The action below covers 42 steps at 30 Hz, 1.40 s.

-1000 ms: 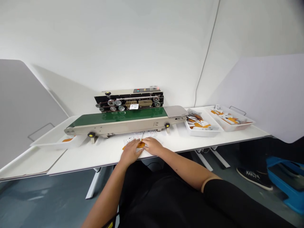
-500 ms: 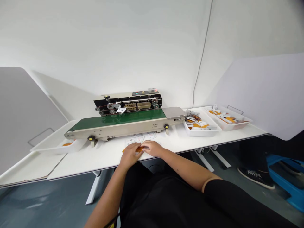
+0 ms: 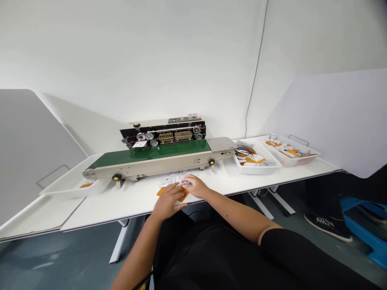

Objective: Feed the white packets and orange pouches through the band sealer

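Note:
My left hand (image 3: 167, 202) lies over orange packets (image 3: 184, 197) at the table's front edge, its fingers stretched flat and the thumb apart. Close by on the right, my right hand (image 3: 196, 187) is closed in a pinch on a small silvery-white packet (image 3: 186, 183), partly hidden by the fingers. Just beyond both hands, printed white packets (image 3: 169, 179) lie partly under the conveyor. A band sealing machine (image 3: 165, 131) with a green conveyor belt (image 3: 127, 155) stands behind them. One white packet (image 3: 140, 144) sticks out of its rollers, over the belt.
Two white trays on the right, a nearer one (image 3: 256, 169) and a farther one (image 3: 298, 161), hold many orange and silvery packets. A tray (image 3: 65, 189) under the belt's left end has an orange piece in it. Grey panels flank the table (image 3: 133, 205); a person's shoe (image 3: 328, 225) shows at right.
The white packet in the sealing machine has travelled left. My left hand has flattened and its thumb has moved away from my right hand. More of the orange packets and the silvery-white packet now shows.

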Available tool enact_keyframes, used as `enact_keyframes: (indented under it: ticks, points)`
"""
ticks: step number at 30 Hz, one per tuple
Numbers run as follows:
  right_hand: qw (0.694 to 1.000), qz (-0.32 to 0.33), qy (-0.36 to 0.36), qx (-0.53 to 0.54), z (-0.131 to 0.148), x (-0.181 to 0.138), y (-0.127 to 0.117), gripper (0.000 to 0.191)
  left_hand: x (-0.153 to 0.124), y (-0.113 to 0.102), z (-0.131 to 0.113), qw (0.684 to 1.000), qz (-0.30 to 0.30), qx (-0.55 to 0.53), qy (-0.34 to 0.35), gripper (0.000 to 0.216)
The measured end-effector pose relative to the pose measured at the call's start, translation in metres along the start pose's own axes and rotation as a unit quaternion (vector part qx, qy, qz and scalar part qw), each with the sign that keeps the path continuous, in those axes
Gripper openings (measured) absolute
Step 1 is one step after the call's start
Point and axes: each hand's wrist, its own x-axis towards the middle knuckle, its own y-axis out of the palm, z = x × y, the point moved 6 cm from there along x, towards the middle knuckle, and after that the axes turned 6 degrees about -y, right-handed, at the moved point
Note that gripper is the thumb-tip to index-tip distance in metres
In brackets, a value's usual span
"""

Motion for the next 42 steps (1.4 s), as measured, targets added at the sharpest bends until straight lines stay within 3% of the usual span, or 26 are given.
enact_keyframes:
  ticks: [5,11,15,19,23,28,34,42]
  points:
    - [1.0,0.005,0.006,-0.008,-0.006,-0.002,0.002,0.023,-0.003,-0.009,-0.009,0.998,0.005,-0.052,0.038,0.022]
    - [0.997,0.027,-0.068,-0.034,0.008,-0.002,0.002,0.025,-0.002,-0.015,-0.001,0.994,-0.069,-0.08,0.007,0.023]
    - [0.995,0.032,-0.081,-0.045,0.011,-0.002,0.002,0.025,0.001,-0.01,-0.008,0.998,-0.017,-0.05,0.017,0.048]
    - [0.997,0.018,-0.055,-0.042,0.007,-0.002,0.0,0.023,-0.001,-0.006,-0.006,0.997,0.009,-0.076,0.025,0.038]
    - [0.996,0.033,-0.07,-0.032,0.011,-0.001,0.0,0.024,-0.006,-0.008,0.008,0.992,-0.055,-0.109,0.013,0.035]
    - [0.987,0.097,-0.125,-0.018,0.019,-0.004,0.008,0.032,-0.013,-0.017,0.027,0.972,-0.168,-0.155,-0.059,0.029]
    - [0.989,0.084,-0.108,-0.054,0.015,-0.004,0.007,0.015,-0.014,-0.021,0.031,0.958,-0.181,-0.196,-0.108,0.023]
    - [0.994,0.045,-0.084,-0.055,0.009,-0.003,0.002,0.011,-0.01,-0.031,0.027,0.949,-0.172,-0.224,-0.142,0.029]
